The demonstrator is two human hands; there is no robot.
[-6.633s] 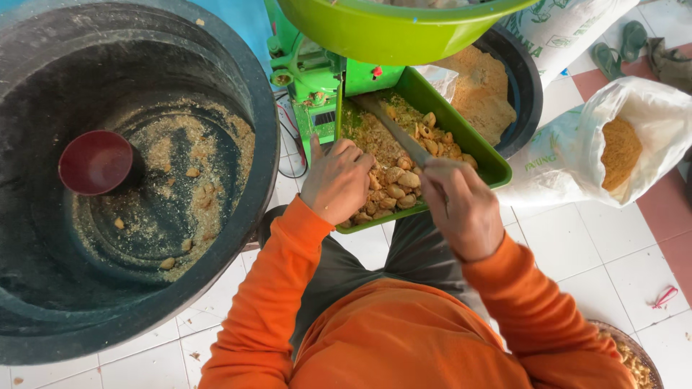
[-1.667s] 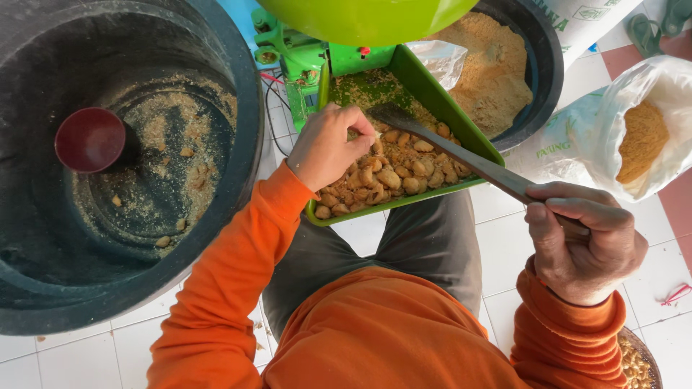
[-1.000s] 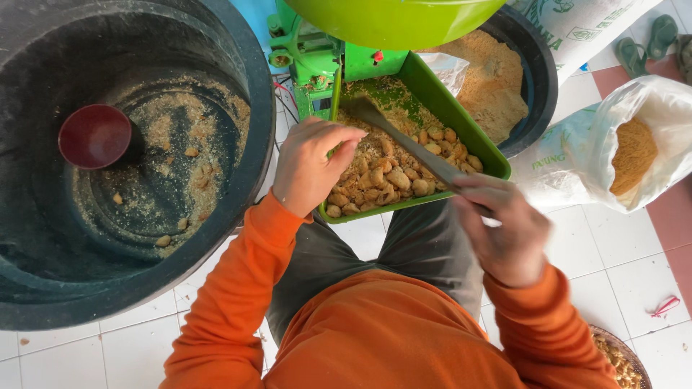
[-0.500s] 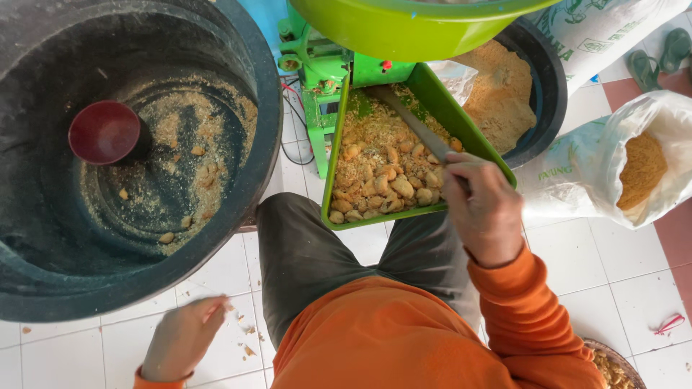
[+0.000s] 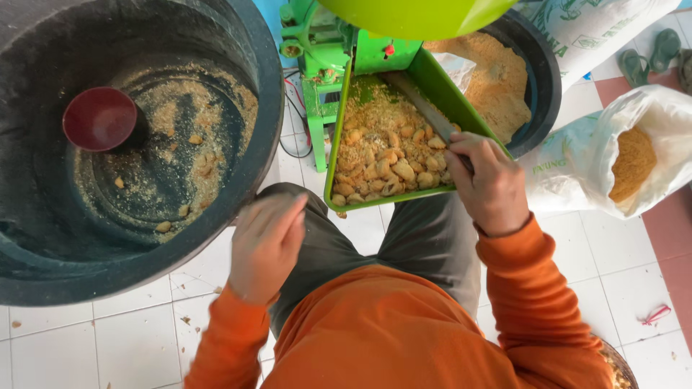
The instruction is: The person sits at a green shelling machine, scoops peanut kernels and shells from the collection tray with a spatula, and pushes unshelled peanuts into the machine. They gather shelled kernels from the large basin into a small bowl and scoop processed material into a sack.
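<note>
The right hand [image 5: 490,189] closes around the handle of a metal scraper [image 5: 425,109], whose far end is hidden under the green bowl [image 5: 418,13] (itself cut off at the top edge). The scraper lies along the right wall of the green tray [image 5: 333,137], which holds nuts [image 5: 389,164] and crumbs. The left hand [image 5: 267,243] is blurred, loosely curled and holding nothing, over the knee beside the black tub [image 5: 259,122], with bare tile between tub and tray.

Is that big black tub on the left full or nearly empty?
Nearly empty. The black tub shows its bare dark bottom, with only scattered crumbs and a few pieces, plus a small red bowl inside.
</note>
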